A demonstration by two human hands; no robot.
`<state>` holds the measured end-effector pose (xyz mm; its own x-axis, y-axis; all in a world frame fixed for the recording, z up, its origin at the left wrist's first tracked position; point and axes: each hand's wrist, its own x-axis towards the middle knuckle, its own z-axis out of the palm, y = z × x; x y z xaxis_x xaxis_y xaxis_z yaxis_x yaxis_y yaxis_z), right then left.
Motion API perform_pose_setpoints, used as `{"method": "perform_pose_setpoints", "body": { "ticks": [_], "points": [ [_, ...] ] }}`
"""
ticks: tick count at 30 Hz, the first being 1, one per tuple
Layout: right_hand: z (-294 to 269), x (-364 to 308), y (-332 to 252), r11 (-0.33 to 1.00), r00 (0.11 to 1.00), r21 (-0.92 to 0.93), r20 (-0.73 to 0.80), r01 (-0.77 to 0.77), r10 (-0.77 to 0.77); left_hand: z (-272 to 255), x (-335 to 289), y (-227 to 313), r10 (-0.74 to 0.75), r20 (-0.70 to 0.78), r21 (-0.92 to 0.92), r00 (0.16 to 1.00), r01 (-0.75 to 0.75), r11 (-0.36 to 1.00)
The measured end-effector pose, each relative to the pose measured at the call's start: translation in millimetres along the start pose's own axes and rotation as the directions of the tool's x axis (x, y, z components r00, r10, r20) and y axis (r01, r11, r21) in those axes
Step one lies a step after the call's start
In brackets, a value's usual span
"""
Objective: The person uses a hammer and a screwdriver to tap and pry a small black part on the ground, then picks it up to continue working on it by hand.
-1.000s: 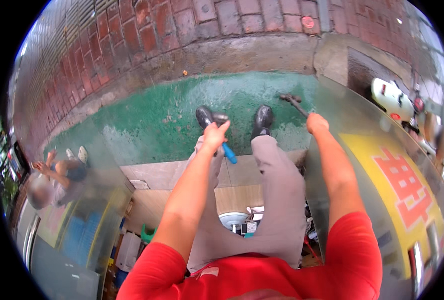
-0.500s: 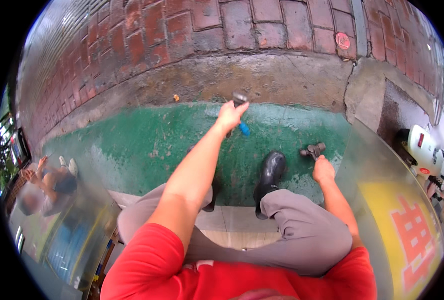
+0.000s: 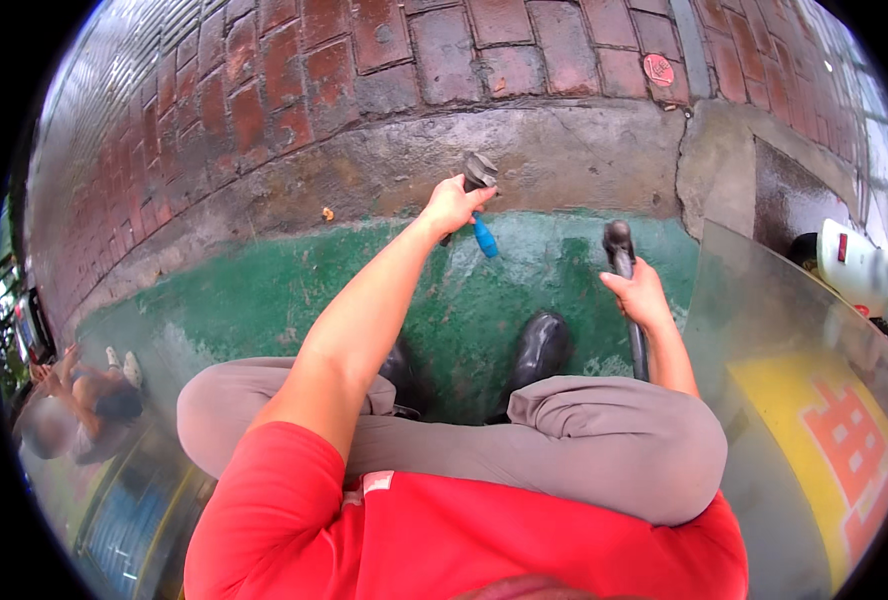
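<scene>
My left hand point(image 3: 451, 208) is out over the concrete strip, closed around a tool with a grey metal head point(image 3: 480, 170) pointing away from me. A blue handle point(image 3: 485, 236) sticks out below the same hand; whether it belongs to that tool or to a second one, I cannot tell. To the right, my right hand point(image 3: 641, 295) grips a hammer point(image 3: 619, 240) by its dark handle. The hammer's metal head is up at the far end, and its shaft runs back toward my knee. The two hands are well apart.
Green-painted ground point(image 3: 264, 285) lies around my black boots point(image 3: 542, 345), meeting a concrete strip and wet red bricks point(image 3: 374, 40). A glass panel point(image 3: 724, 300) stands on my right. At far left sits another person point(image 3: 89, 400); a white vehicle point(image 3: 849, 265) is at far right.
The hammer in my right hand has swung from a sideways head to one pointing away, its handle now showing. My left hand has shifted slightly left and farther away, still holding its tool.
</scene>
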<state>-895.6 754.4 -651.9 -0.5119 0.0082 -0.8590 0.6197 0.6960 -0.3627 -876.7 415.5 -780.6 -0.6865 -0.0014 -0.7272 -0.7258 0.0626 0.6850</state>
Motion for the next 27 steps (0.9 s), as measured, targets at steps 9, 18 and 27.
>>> {"method": "perform_pose_setpoints", "body": {
  "ticks": [9,18,27],
  "points": [
    [60,43,7,0.8,0.923,-0.553,-0.135,0.233,-0.362,-35,22,-54,0.043,-0.366,0.351,0.93,0.095,0.931],
    [69,80,49,0.674,0.905,-0.736,-0.243,0.063,-0.35,-124,-24,-63,0.07,-0.463,0.384,0.883,0.129,0.914],
    [72,145,-94,0.339,0.519,-0.789,-0.03,0.513,-0.854,-106,-56,-86,0.028,-0.478,0.371,0.878,0.173,0.912]
  ]
}}
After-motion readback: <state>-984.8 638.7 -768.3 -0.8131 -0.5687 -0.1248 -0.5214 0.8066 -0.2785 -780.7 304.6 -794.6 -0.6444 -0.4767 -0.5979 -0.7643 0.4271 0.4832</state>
